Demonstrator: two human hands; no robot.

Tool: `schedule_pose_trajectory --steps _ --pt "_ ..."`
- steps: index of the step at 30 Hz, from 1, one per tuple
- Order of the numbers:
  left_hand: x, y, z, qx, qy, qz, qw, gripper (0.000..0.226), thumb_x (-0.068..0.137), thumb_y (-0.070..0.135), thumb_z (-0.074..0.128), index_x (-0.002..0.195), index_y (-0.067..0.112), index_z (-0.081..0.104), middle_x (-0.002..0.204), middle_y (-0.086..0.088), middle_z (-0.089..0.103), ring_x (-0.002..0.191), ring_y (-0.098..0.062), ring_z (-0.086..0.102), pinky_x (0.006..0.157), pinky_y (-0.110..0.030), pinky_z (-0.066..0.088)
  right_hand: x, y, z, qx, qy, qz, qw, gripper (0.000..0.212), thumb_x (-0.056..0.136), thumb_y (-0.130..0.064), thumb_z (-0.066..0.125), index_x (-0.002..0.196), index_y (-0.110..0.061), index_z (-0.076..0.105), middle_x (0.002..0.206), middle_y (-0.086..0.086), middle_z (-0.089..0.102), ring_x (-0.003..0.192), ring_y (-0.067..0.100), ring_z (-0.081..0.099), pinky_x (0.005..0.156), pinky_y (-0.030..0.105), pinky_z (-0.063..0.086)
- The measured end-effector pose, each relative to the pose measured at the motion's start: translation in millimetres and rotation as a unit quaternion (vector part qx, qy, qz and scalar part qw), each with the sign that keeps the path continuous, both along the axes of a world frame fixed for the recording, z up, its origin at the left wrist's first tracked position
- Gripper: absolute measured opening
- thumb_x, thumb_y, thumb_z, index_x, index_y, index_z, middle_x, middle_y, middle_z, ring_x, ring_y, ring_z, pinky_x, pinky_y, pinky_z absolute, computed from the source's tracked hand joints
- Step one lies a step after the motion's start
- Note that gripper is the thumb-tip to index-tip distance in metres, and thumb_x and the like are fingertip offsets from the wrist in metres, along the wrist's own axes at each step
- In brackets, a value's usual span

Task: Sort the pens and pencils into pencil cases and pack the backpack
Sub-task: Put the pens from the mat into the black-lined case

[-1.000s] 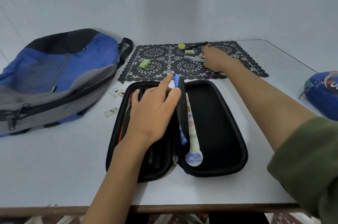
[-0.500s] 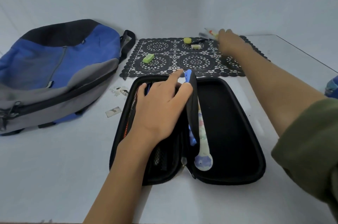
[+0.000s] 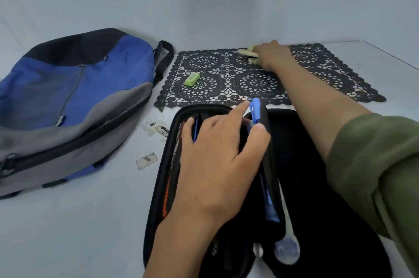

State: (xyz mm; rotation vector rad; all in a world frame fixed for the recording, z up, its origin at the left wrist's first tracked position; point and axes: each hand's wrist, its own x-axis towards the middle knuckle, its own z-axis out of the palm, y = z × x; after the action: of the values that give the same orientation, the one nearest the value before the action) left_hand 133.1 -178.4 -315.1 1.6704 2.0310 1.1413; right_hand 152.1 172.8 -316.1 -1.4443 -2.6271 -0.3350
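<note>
An open black pencil case (image 3: 317,175) lies on the white table in front of me. My left hand (image 3: 217,159) rests flat on its left half and pinches the middle flap, where a blue pen (image 3: 256,110) sticks up. A pastel pen with a round blue end (image 3: 286,248) lies along the spine. My right hand (image 3: 272,54) reaches to the far side of the black lace mat (image 3: 328,73) and closes on small pale green and yellow items (image 3: 248,53). A green eraser (image 3: 192,78) lies on the mat's left part. The blue and grey backpack (image 3: 68,105) lies at the left.
Small paper scraps (image 3: 147,160) and stickers (image 3: 158,129) lie on the table between the backpack and the case. A white wall stands close behind the mat. The table's right edge runs diagonally at the far right.
My right hand has moved left along the back of the mat, from its right part to the small items near its middle. The view has come closer. My left hand stays on the case.
</note>
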Motion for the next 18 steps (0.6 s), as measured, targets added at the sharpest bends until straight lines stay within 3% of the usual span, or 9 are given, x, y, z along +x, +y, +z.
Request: schedule_pose_trajectory --steps 3,5,7,9,12,15,18 --pt "0 0 1 -0.005 0.0 0.002 1.0 0.067 0.073 0.061 0.013 0.134 0.05 0.04 0.105 0.04 0.05 0.116 0.021 0.032 0.118 -0.034 -0.001 7 -4 0 0.026 0.016 -0.008 1.0 0.035 0.095 -0.005 0.047 0.13 -0.01 0.045 0.123 0.021 0.054 0.117 0.036 0.047 0.086 0.044 0.041" --pt "0 1 2 -0.01 0.004 0.004 1.0 0.069 0.073 0.062 0.012 0.135 0.049 0.04 0.103 0.038 0.052 0.117 0.019 0.032 0.119 -0.036 0.001 11 -8 3 0.039 0.013 -0.004 0.999 0.035 0.095 -0.004 0.047 0.129 -0.01 0.045 0.12 0.02 0.056 0.115 0.035 0.049 0.09 0.045 0.039" --pt "-2 1 2 -0.011 0.008 0.004 1.0 0.069 0.073 0.063 0.012 0.135 0.05 0.039 0.102 0.039 0.052 0.117 0.019 0.032 0.119 -0.037 0.001 14 -14 7 0.053 0.041 0.016 0.998 0.031 0.096 -0.007 0.045 0.127 -0.009 0.043 0.113 0.02 0.059 0.102 0.035 0.054 0.084 0.042 0.039" --pt "-3 0 2 -0.013 0.007 0.0 1.0 0.068 0.073 0.064 0.012 0.135 0.051 0.038 0.102 0.04 0.05 0.116 0.02 0.031 0.118 -0.036 0.001 17 -25 13 0.075 0.112 0.035 0.99 0.027 0.099 -0.012 0.043 0.126 -0.009 0.039 0.105 0.019 0.06 0.081 0.032 0.053 0.069 0.038 0.037" --pt "-4 0 2 -0.015 0.004 -0.005 1.0 0.067 0.074 0.065 0.012 0.134 0.052 0.038 0.101 0.042 0.049 0.114 0.02 0.032 0.118 -0.035 0.002 21 -49 26 0.056 0.241 0.063 0.967 0.026 0.102 -0.02 0.04 0.124 -0.006 0.038 0.098 0.014 0.058 0.073 0.027 0.049 0.061 0.035 0.036" --pt "-3 0 2 -0.019 0.018 -0.009 1.0 0.067 0.075 0.068 0.013 0.135 0.051 0.039 0.095 0.043 0.048 0.112 0.018 0.032 0.119 -0.038 0.003 26 -81 41 -0.062 0.374 0.106 0.919 0.021 0.101 -0.027 0.044 0.105 -0.007 0.04 0.085 0.005 0.051 0.068 0.022 0.047 0.057 0.031 0.035" --pt "-1 -2 1 -0.009 0.053 -0.005 0.999 0.07 0.076 0.075 0.013 0.137 0.05 0.038 0.099 0.043 0.048 0.116 0.014 0.033 0.119 -0.041 0.004 37 -126 62 -0.208 0.524 0.18 0.806 0.02 0.1 -0.028 0.047 0.1 -0.01 0.039 0.072 0.003 0.048 0.051 0.017 0.044 0.048 0.03 0.042"
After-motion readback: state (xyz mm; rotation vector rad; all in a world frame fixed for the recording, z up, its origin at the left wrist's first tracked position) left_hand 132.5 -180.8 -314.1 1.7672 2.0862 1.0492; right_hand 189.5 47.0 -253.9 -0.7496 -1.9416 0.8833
